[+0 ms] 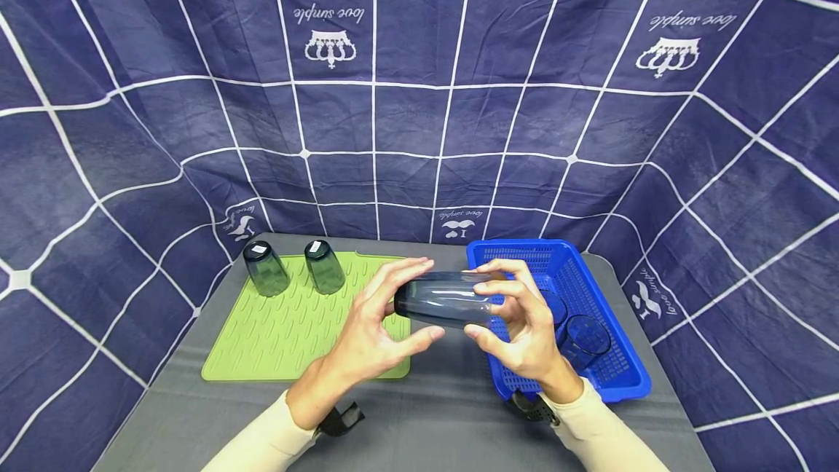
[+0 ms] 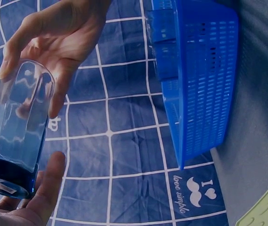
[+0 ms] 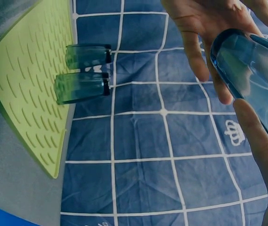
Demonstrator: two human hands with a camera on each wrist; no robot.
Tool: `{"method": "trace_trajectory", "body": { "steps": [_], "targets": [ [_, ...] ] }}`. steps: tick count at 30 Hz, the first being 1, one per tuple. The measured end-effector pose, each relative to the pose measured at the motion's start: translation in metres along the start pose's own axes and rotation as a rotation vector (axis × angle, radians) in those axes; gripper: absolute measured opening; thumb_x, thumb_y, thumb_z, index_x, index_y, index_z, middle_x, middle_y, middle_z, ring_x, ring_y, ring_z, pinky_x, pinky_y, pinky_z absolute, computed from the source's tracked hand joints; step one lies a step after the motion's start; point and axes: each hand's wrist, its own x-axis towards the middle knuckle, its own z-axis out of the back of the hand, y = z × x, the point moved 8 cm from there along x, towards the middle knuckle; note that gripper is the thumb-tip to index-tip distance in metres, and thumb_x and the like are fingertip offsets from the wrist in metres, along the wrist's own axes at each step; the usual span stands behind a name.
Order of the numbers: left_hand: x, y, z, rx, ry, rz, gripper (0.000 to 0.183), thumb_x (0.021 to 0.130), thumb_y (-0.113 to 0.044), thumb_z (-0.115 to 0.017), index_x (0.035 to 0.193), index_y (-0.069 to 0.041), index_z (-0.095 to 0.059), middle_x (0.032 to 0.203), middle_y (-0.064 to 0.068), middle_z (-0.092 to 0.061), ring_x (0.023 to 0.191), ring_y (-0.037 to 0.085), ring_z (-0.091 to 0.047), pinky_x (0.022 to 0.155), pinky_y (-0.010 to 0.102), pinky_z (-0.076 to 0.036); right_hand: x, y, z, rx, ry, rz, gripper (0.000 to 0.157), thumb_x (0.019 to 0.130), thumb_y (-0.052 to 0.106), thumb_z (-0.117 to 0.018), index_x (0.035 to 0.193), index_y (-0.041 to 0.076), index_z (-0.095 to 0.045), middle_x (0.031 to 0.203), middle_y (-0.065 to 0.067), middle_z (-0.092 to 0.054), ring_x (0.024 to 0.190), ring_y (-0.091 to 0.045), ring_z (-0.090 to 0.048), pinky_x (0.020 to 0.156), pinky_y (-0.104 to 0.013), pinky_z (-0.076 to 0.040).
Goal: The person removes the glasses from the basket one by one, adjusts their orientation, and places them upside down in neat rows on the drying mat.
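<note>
A blue-tinted drinking glass (image 1: 442, 297) lies nearly sideways in the air between both hands, its thick base to the left. My right hand (image 1: 524, 315) holds it near the mouth, with the thumb below and fingers spread over the side. My left hand (image 1: 373, 319) is around the base end, with fingers fairly straight and the thumb (image 2: 53, 176) standing off the glass. Two more glasses (image 1: 265, 268) (image 1: 324, 266) stand upside down on a green ridged mat (image 1: 282, 341) at the left, small white labels on their bases.
A blue perforated basket (image 1: 609, 312) stands at the right, partly behind my right hand. Blue glasses (image 1: 586, 337) are inside it. The grey tabletop (image 1: 446, 414) runs between mat and basket. A dark blue checked cloth (image 1: 419, 115) hangs round the back and sides.
</note>
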Motion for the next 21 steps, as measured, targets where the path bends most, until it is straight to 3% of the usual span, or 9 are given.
{"method": "trace_trajectory", "body": {
  "steps": [8, 21],
  "targets": [
    [0.0002, -0.002, -0.0004, 0.044, -0.016, -0.074, 0.083, 0.088, -0.022, -0.105, 0.161, -0.015, -0.067, 0.162, 0.008, -0.068, 0.146, 0.027, -0.069, 0.116, 0.025, -0.061, 0.0008, -0.0016, -0.0041, 0.007, 0.008, 0.004, 0.055, 0.087, -0.013, -0.093, 0.133, -0.021, -0.065, 0.151, -0.033, -0.052, 0.146, -0.039, -0.069, 0.098, -0.041, -0.073],
    [-0.0003, -0.0017, 0.0002, 0.005, -0.034, -0.093, 0.077, 0.086, -0.014, -0.106, 0.155, -0.015, -0.071, 0.156, 0.013, -0.072, 0.145, 0.029, -0.071, 0.116, 0.023, -0.061, 0.0008, -0.0038, -0.0084, 0.012, 0.005, -0.001, 0.054, 0.089, -0.009, -0.093, 0.133, -0.021, -0.065, 0.152, -0.029, -0.053, 0.146, -0.037, -0.069, 0.095, -0.04, -0.074]
  ]
}}
